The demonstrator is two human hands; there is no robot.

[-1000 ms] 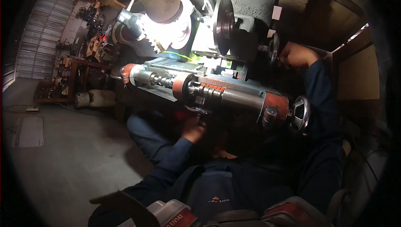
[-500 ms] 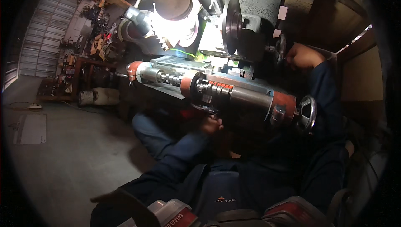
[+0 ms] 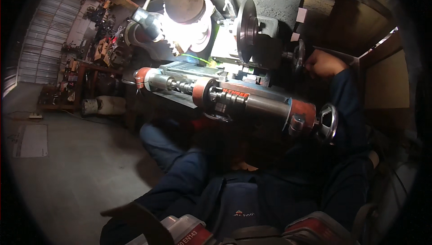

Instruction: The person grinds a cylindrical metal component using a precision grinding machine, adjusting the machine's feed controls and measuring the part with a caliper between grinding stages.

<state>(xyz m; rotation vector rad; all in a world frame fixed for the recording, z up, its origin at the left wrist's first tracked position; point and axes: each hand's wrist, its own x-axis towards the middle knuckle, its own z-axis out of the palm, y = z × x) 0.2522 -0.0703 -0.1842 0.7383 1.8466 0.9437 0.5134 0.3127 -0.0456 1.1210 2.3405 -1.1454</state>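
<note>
At the far right of the machine, my right hand (image 3: 327, 64) is closed, its curled fingers against a dark metal handwheel (image 3: 299, 58). My left hand does not show; its forearm runs into deep shadow below the machine. In front of me lies a long machine unit with red-brown collars and a steel cylinder (image 3: 268, 108). A shaft with several lobes (image 3: 233, 97) sits along it. A second handwheel (image 3: 327, 123) is on its right end, and a small handwheel (image 3: 218, 117) hangs under its middle. Behind stands an upright grinding wheel (image 3: 246, 30).
A lamp (image 3: 189, 6) throws bright light on the machine's back left. A bench (image 3: 81, 69) cluttered with parts stands at the far left. Below it lies a pale cylinder (image 3: 104, 105). A white sheet (image 3: 30, 140) is on the floor. A wooden cabinet (image 3: 387, 80) stands at right.
My left hand, earlier by the small handwheel under the middle, has dropped out of sight into the shadow. My right hand stays at its handwheel. The view has shifted slightly.
</note>
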